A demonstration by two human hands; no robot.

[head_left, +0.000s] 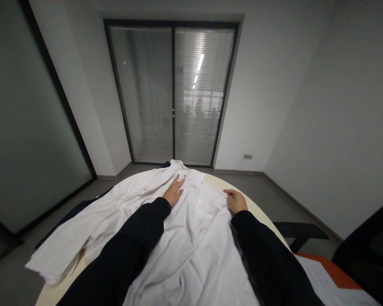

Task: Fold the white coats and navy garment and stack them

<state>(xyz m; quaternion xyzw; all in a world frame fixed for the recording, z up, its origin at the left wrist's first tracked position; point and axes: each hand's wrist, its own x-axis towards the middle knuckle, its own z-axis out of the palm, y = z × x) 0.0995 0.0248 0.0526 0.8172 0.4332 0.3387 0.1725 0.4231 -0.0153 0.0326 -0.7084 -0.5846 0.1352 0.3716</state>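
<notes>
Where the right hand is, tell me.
In the head view, the right hand is right of centre, at the right edge of the white garment, near the rim of the table.

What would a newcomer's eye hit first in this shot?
Probably the big spread of rumpled white cloth on the pale table, with the left hand lying on it near the far end and the right hand at its right side. After that, likely the dark-framed glass panels behind, and the orange patch at lower right.
</notes>
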